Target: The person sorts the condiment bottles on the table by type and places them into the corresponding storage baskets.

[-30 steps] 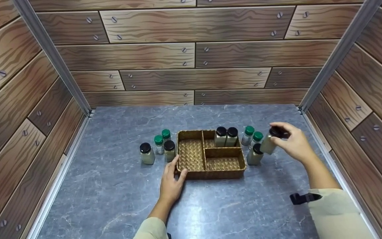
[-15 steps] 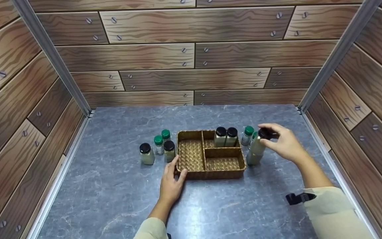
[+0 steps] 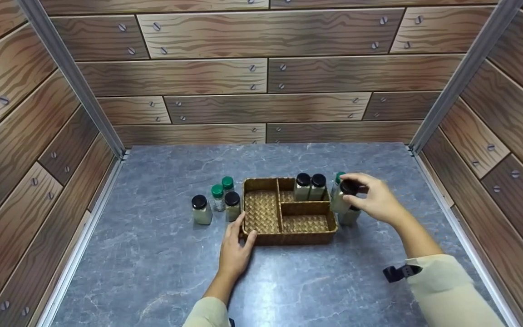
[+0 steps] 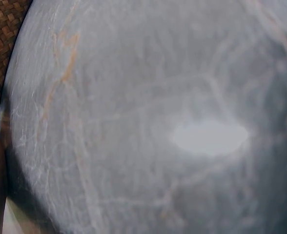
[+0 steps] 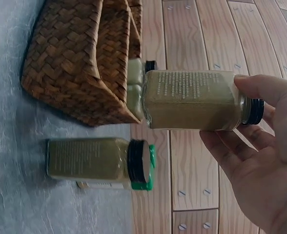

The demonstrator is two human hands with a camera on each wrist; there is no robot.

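The right hand grips a black-capped jar near its cap, raised at the right rim of the woven basket. In the right wrist view, thumb and fingers of the right hand pinch the upper part of this jar, beside the basket. The left hand rests against the basket's front left corner, thumb and fingers extended. Two black-capped jars stand in the back right compartment; the left and front right compartments hold nothing.
Right of the basket stand a black-capped jar and green-capped bottles, partly hidden by the right hand. Left of it are two green-capped bottles and two black-capped jars. Wood-patterned walls enclose the grey table.
The right hand has carried its jar leftward, from beyond the standing jars to the basket's right rim. The left hand and basket have stayed in place.
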